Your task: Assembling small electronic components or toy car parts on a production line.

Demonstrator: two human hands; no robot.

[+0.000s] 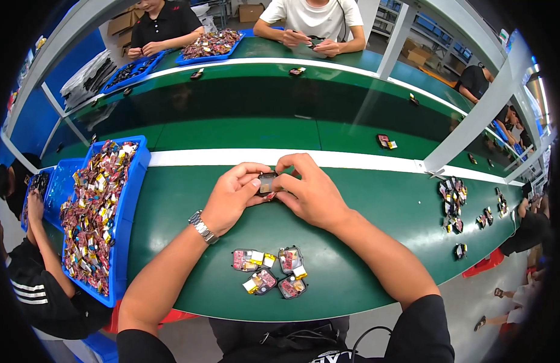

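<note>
Above the green workbench (171, 254), my left hand (234, 192) grips a small black plastic casing (267, 183) by its left side. From the right, my right hand (309, 189) pinches the same casing, with thumb and fingers closed at its edge. A reddish bit, perhaps a circuit board (270, 196), shows at the casing's lower edge; fingers partly hide it. Between my forearms lies a group of several similar casings, each with a red board and yellow-and-white parts; one casing (290, 259) is at the upper right of this group.
A blue tray (136, 193) heaped with red boards stands at left, near a co-worker's arm (50, 248). Several casings (453, 196) lie in piles at right. Beyond a white rail (219, 158) runs a green belt (231, 133) carrying a casing (386, 141). Two people sit across.
</note>
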